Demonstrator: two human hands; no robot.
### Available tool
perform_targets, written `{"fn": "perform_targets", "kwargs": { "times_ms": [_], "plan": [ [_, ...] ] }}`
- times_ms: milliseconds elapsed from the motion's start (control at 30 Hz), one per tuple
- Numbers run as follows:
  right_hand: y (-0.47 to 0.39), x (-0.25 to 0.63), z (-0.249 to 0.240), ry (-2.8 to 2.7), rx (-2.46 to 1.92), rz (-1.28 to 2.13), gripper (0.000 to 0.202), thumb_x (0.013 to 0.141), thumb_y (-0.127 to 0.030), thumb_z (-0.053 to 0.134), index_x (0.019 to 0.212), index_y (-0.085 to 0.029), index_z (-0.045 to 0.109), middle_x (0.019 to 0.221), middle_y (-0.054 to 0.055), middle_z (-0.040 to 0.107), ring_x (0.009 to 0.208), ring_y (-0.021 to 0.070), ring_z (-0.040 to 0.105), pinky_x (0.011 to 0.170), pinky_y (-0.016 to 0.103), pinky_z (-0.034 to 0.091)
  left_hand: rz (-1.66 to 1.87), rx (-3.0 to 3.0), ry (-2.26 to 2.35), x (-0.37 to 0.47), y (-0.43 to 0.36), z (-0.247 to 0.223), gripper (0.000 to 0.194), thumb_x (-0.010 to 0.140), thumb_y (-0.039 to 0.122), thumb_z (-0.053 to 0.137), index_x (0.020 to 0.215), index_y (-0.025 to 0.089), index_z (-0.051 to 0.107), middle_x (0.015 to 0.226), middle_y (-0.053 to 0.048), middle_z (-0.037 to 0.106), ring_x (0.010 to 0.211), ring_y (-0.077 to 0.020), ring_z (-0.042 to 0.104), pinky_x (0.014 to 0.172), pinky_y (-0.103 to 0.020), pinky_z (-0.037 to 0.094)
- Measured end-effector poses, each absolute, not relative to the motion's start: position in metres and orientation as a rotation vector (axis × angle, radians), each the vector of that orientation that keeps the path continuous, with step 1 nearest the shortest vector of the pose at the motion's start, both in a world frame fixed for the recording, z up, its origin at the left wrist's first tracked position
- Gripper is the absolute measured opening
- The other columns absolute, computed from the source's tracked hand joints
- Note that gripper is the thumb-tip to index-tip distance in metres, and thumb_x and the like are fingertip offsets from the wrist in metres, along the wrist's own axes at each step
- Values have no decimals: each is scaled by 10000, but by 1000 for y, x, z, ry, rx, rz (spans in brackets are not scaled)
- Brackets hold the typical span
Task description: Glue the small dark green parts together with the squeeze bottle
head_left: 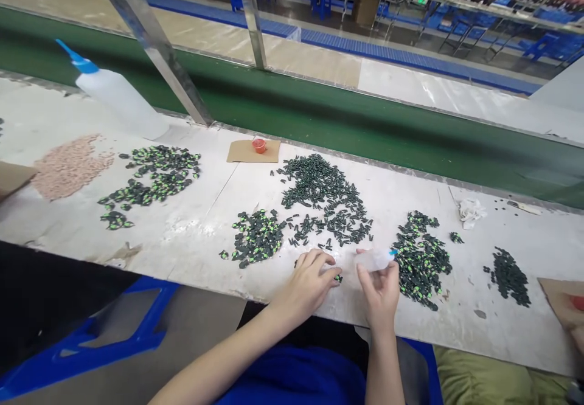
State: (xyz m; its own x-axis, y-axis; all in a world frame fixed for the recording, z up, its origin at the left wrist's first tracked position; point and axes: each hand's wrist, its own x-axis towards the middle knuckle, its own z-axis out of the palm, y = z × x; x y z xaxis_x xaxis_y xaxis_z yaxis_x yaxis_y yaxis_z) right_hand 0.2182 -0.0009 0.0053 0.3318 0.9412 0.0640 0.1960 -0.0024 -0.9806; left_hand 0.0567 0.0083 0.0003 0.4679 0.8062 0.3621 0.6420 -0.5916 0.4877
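Note:
My left hand is low over the white table, its fingers curled. A small black-and-green piece shows at its thumb and fingertips. To its right, my right hand grips a small translucent squeeze bottle with a blue tip, tilted on its side. Just beyond both hands lies a spread pile of small dark rod-like pieces. A heap of black-and-green pieces is left of my left hand. Another black-and-green heap lies right beside my right hand.
A large white bottle with a blue nozzle stands at the back left, near a metal post. Pinkish bits lie far left. A red cup sits on cardboard. A green conveyor belt runs behind the table.

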Motion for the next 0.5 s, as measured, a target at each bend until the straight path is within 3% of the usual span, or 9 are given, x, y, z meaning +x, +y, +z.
{"fn": "perform_targets", "kwargs": {
  "times_ms": [133,233,500],
  "plan": [
    [-3,229,3,-923,-1399,806,339,736,-394,684,983,-185,580,842,64,699,752,224,661,655,344,514,831,2446,1267,49,11,-6,128,880,117,558,913,217,629,988,-71,623,1001,-224,516,784,-364,405],
    [-2,233,1,-834,-1323,812,305,723,-393,665,930,-172,637,723,22,638,578,160,573,562,304,461,876,2407,1409,35,12,-7,139,891,115,544,907,219,635,999,-68,642,1029,-229,521,824,-387,368],
    [-1,220,0,-675,-1356,892,300,738,-449,598,817,-165,651,750,58,658,587,166,558,495,268,396,942,2289,1465,18,12,-13,117,901,184,566,919,241,667,1014,-44,696,1085,-245,543,879,-412,314]
  ]
}}
